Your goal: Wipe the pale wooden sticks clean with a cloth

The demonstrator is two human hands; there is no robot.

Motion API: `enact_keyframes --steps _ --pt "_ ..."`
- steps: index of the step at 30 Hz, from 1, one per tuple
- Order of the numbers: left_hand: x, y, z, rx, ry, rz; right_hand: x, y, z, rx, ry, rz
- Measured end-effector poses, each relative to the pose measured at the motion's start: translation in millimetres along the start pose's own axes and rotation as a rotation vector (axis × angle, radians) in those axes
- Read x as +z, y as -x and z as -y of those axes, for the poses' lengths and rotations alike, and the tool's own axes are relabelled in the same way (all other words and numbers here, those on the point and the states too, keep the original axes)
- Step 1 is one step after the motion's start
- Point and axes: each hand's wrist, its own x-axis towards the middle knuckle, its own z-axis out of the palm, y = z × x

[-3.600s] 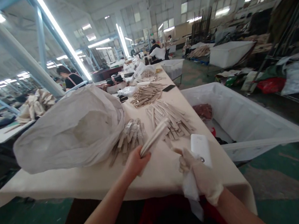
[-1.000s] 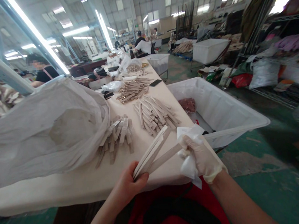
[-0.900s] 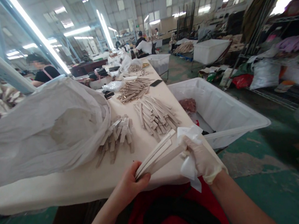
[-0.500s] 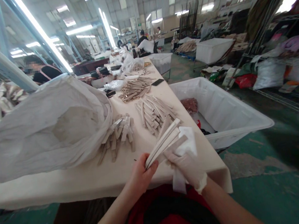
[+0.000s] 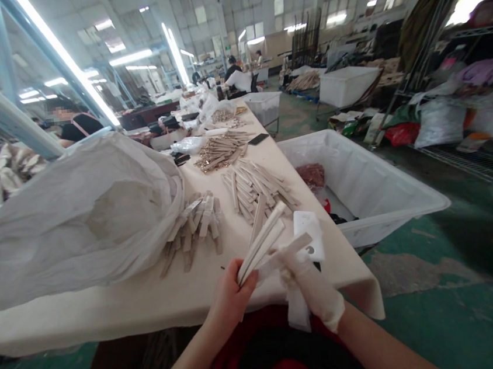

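Observation:
Fingers wrapped round a few beige fabric strips (image 5: 263,241), my left hand (image 5: 229,295) is at the table's front edge. The strips fan upward and away from me. My right hand (image 5: 313,289), in a thin pale glove, pinches one flat beige strip (image 5: 295,247) that sticks out to the right. A translucent whitish band (image 5: 298,311) hangs below its fingers. Just behind the gloved hand lies a white flat object (image 5: 310,227) with a round hole, partly covered. Beyond the held bundle spreads a pile of similar strips (image 5: 250,184).
A second strip pile (image 5: 195,225) lies beside a large whitish sack (image 5: 78,220) on the left. Farther back are strips with metal ends (image 5: 220,149) and a dark phone-like slab (image 5: 258,139). A white bin (image 5: 388,193) adjoins the table's right edge. A person (image 5: 77,123) is at far left.
The bundle in my left hand has moved slightly left. My gloved right hand has shifted and turned a little, baring more of the white object behind it.

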Motion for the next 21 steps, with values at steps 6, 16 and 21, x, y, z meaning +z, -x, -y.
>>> enact_keyframes --steps 6,16,21 --pt "3.9 4 4 0.020 -0.054 -0.105 11 -1 -7 0.021 -0.075 -0.072" --pt "-103.2 -102 12 -0.139 -0.586 -0.439 -3 -11 3 0.204 -0.309 0.135" --pt "-101.9 -94 1 -0.106 -0.537 -0.421 -6 -13 3 0.251 -0.297 0.047"
